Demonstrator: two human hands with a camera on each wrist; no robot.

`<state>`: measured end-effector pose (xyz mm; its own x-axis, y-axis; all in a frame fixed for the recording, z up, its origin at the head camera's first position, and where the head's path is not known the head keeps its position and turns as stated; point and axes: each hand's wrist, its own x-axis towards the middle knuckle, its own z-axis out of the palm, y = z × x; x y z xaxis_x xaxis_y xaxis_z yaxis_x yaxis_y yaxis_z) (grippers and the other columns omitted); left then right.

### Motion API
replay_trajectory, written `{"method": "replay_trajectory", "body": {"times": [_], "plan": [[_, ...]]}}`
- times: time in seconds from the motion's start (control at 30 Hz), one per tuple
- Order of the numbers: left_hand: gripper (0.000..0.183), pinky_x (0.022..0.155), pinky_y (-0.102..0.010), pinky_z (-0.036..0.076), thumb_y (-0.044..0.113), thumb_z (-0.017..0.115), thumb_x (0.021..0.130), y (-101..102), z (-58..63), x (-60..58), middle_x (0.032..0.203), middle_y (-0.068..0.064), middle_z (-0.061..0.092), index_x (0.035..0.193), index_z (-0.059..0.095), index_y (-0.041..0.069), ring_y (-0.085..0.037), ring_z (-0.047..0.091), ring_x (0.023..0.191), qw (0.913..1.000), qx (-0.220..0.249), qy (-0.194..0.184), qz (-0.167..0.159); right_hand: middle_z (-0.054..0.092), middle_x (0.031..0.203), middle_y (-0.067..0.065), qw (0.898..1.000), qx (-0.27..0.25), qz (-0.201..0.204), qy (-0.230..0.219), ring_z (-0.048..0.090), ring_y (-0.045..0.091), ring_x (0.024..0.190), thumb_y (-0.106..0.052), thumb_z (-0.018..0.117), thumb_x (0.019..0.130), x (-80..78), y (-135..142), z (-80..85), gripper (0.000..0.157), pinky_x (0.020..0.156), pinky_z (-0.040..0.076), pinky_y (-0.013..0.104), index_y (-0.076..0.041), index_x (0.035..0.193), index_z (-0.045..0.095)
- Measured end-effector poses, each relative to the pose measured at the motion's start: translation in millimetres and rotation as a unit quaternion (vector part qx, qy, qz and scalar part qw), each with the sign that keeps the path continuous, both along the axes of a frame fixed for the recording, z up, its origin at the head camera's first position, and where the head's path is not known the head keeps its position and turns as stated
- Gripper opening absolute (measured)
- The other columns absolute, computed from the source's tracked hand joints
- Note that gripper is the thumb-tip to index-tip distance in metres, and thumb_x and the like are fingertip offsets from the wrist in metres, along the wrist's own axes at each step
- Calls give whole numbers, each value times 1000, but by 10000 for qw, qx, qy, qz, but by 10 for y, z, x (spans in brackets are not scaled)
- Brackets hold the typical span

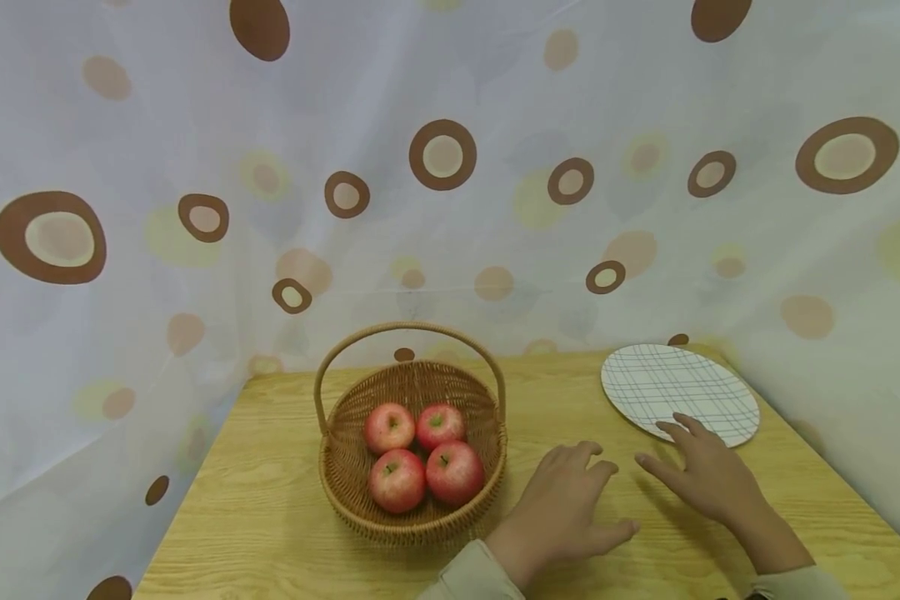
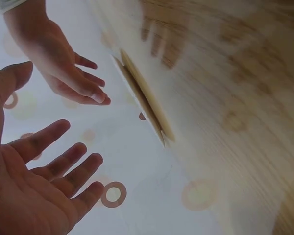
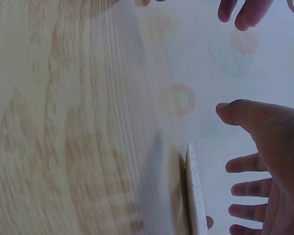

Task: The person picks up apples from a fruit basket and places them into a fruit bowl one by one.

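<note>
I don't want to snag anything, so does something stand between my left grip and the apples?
Yes: the basket's right rim stands between the left grip and the apples, with the handle's right side rising beside that path.

1. The worktop was of yellowish wood, and its grain lines were well visible in the right wrist view.
2. A whitish sheet hung behind the worktop, and it stood also along the left and the right side.
3. On the sheet were printed brown rings with pale middles, some bigger and some smaller.
4. Among them were solid brown spots, faded tan spots and yellowish spots.
</note>
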<state>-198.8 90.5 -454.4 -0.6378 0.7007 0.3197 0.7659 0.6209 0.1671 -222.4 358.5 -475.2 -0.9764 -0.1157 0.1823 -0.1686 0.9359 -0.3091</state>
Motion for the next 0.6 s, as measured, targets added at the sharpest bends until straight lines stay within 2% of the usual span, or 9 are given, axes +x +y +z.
{"method": "replay_trajectory", "body": {"times": [0.2, 0.43, 0.6], "plan": [[59, 119, -38, 47, 66, 59, 100, 64, 19, -38, 148, 3, 59, 138, 68, 21, -13, 57, 137, 9999, 108, -89, -45, 40, 154, 46, 10000, 48, -33, 7, 46, 69, 132, -57, 64, 102, -41, 70, -11, 80, 95, 46, 81, 10, 144, 56], [59, 114, -34, 50, 64, 60, 100, 148, 55, -101, 146, 1, 61, 138, 68, 19, -13, 62, 132, 9997, 216, 64, -125, 37, 154, 47, 9998, 163, -131, -69, 44, 72, 131, -59, 62, 102, -115, 153, 15, 84, 93, 46, 81, 12, 147, 52], [61, 110, -30, 52, 65, 58, 101, 233, 114, -164, 144, 1, 63, 140, 68, 19, -11, 63, 128, 9994, 115, 142, -281, 35, 155, 48, 9993, 203, -245, -197, 41, 73, 132, -62, 60, 102, -168, 222, 22, 89, 91, 44, 84, 12, 149, 49]]}}
